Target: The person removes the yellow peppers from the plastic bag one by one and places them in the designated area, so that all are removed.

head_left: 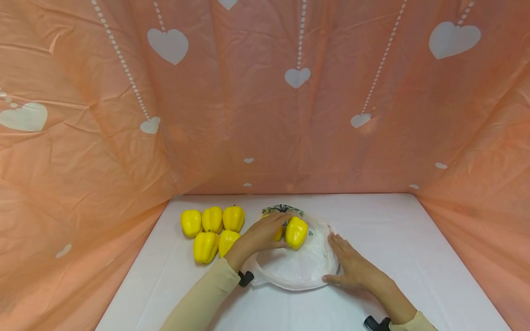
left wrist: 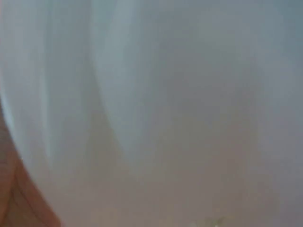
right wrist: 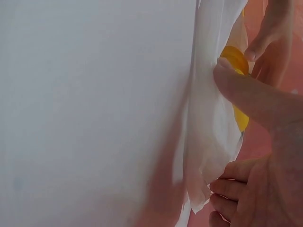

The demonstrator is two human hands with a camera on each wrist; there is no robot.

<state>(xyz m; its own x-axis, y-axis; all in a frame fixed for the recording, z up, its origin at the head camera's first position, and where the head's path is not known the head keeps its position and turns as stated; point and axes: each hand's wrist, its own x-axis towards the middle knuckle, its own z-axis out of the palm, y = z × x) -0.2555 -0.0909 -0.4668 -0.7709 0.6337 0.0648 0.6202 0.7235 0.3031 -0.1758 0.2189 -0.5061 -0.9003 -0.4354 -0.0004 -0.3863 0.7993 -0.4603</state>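
A thin white plastic bag with green print stands with its mouth spread on the table. My left hand reaches over the bag's mouth, fingers and thumb curved around a yellow bell pepper, partly hidden by the hand. Right beside it, within the bag's outline, is another yellow bell pepper. My right hand rests against the bag's right side with fingers extended and thumb apart. In the right wrist view, the thumb lies along the bag. White plastic fills most of the left wrist view.
Several yellow bell peppers sit in two rows on the white table, left of the bag. A peach curtain with white hearts surrounds the table at the back and both sides.
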